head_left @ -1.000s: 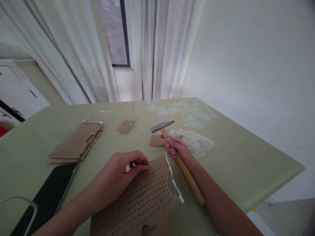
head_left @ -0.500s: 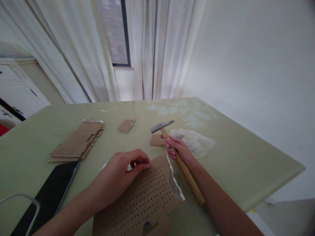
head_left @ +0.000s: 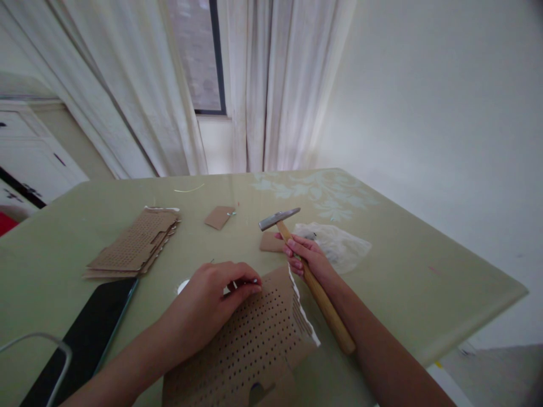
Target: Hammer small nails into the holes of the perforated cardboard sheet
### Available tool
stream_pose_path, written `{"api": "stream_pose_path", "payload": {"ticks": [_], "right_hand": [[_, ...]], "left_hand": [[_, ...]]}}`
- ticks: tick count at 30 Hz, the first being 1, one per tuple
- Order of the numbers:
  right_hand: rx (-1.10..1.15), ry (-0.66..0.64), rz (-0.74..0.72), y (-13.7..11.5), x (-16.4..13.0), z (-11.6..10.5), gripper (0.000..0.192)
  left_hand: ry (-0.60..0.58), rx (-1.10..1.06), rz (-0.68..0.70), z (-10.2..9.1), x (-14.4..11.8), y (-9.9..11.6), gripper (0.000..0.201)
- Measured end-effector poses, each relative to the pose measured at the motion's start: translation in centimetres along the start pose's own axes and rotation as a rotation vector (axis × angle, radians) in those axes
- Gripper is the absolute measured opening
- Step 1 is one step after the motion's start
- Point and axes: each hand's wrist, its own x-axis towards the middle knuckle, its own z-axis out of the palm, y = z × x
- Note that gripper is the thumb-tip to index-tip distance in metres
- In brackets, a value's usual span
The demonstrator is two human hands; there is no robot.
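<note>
My right hand [head_left: 309,257] grips the wooden handle of a hammer [head_left: 307,274], whose grey metal head [head_left: 279,218] points left above the table. My left hand [head_left: 212,294] pinches a small thin nail [head_left: 250,281] at the top edge of a perforated cardboard sheet [head_left: 254,345] lying near the front of the table. The cardboard has rows of small holes and a torn white right edge. The hammer head is raised a little behind and right of the pinched nail.
The green table [head_left: 424,282] also holds a stack of perforated cardboard [head_left: 133,246] at left, small cardboard scraps [head_left: 218,217] [head_left: 270,242], a clear plastic bag [head_left: 339,246], and a dark tablet [head_left: 80,339] at front left. White curtains and a window stand behind.
The perforated cardboard and my left hand have shifted slightly to the right. The hammer in my right hand has stayed almost still.
</note>
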Motion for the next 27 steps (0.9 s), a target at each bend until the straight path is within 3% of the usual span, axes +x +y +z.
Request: {"api": "stream_pose_path", "payload": {"ticks": [4, 7, 10, 13, 16, 22, 27], "right_hand": [[-0.027, 0.002, -0.039, -0.9, -0.7, 0.4, 0.047], [-0.123, -0.002, -0.095, -2.9, -2.3, 1.0, 0.043], [-0.514, -0.018, -0.162, -5.8, -4.9, 2.2, 0.035], [-1.078, -0.09, -0.224, -8.7, -7.7, 4.4, 0.027], [-1.47, -0.107, -0.309, -10.6, -10.2, 7.3, 0.032], [-1.667, 0.067, -0.476, -11.1, -13.3, 10.8, 0.039], [-1.8, 0.034, -0.273, -10.1, -13.6, 10.9, 0.041]], "left_hand": [[0.001, 0.011, 0.047, 0.1, 0.1, 0.0, 0.015], [-0.009, -0.003, 0.093, 0.0, 0.1, 0.2, 0.016], [0.002, 0.029, 0.094, 0.0, 0.3, 0.3, 0.017], [0.011, 0.051, 0.088, 0.1, 0.5, 0.2, 0.016], [0.009, 0.074, 0.095, 0.3, 0.6, 0.1, 0.018], [0.018, 0.146, 0.149, 0.6, 0.6, 0.3, 0.025], [0.017, 0.145, 0.17, 0.8, 0.6, 0.1, 0.024]]}}
